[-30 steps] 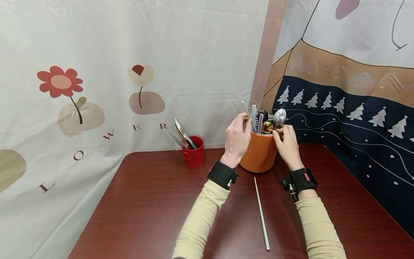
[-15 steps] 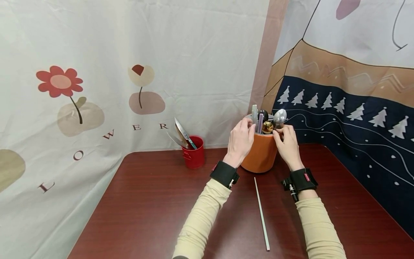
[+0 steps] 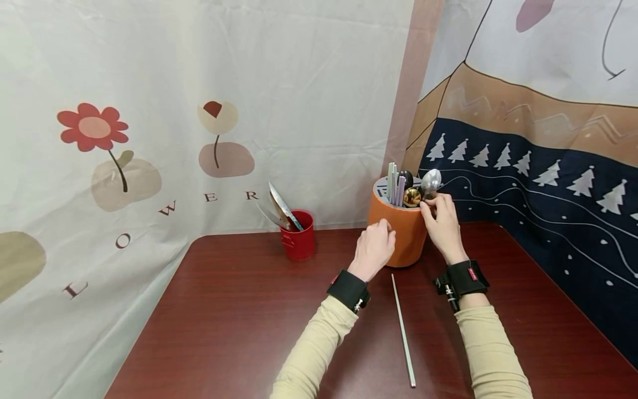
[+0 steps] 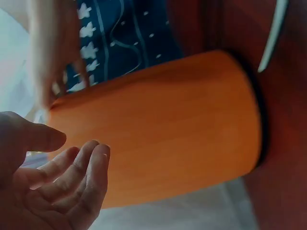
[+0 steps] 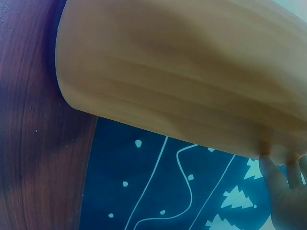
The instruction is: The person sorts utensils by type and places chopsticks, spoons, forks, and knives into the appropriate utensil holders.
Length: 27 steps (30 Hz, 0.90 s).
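Observation:
An orange utensil holder (image 3: 406, 235) with a slotted top stands upright at the back right of the table. Pale green chopsticks (image 3: 391, 180), purple chopsticks (image 3: 401, 191), a silver spoon (image 3: 431, 181), a gold rounded utensil (image 3: 412, 197) and a black one rise from it. My right hand (image 3: 442, 224) grips the holder's rim on its right side, beside the spoon. In front of the holder's wall is my left hand (image 3: 374, 249), its fingers loosely curled around nothing, as the left wrist view shows. One pale green chopstick (image 3: 405, 338) lies on the table between my forearms.
Left of the holder stands a red cup (image 3: 299, 244) with knives (image 3: 281, 205) leaning in it. A printed cloth (image 3: 309, 111) hangs behind the dark red wooden table (image 3: 239, 321), and a navy tree-patterned cloth (image 3: 548, 205) hangs along the right side.
My left hand has put a pale chopstick down into the holder, let go of it, and dropped lower in front of the wall. My right hand has stayed at the rim.

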Each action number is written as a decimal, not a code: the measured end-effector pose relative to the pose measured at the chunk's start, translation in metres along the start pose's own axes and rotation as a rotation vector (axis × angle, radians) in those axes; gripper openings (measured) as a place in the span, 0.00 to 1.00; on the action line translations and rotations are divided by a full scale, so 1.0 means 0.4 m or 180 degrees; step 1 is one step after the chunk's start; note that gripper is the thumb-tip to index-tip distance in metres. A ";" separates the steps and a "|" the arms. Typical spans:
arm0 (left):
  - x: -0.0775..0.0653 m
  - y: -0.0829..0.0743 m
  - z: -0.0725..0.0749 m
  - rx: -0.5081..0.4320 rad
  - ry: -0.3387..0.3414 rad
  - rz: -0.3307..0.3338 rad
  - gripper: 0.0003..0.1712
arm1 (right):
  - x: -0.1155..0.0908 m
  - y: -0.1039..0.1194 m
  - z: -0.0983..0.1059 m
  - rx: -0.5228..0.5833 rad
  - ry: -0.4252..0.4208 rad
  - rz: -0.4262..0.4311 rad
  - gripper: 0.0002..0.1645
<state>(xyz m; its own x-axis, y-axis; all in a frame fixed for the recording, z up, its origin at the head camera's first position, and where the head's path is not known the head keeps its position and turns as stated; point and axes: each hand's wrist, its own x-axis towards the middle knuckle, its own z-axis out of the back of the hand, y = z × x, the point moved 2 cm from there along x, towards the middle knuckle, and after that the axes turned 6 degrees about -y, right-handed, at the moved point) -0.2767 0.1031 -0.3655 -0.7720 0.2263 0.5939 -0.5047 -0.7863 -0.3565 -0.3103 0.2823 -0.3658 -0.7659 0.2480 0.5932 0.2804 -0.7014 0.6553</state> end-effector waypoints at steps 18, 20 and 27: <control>-0.158 -0.009 -0.127 0.0338 0.1243 0.0449 0.24 | -0.003 -0.006 0.001 0.0010 -0.0022 -0.0021 0.22; -0.169 -0.015 -0.139 0.0513 0.1355 0.0477 0.22 | -0.004 -0.006 0.000 0.0011 -0.0016 -0.0016 0.22; -0.191 -0.032 -0.175 0.0939 0.1619 0.0579 0.13 | -0.006 -0.003 -0.001 0.0007 -0.0011 -0.0033 0.22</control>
<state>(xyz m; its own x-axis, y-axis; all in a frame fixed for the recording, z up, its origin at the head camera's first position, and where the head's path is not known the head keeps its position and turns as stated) -0.2382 0.1360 -0.4568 -0.9600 0.2623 0.0980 -0.2754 -0.9475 -0.1621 -0.3091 0.2824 -0.3680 -0.7667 0.2575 0.5881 0.2737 -0.6974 0.6623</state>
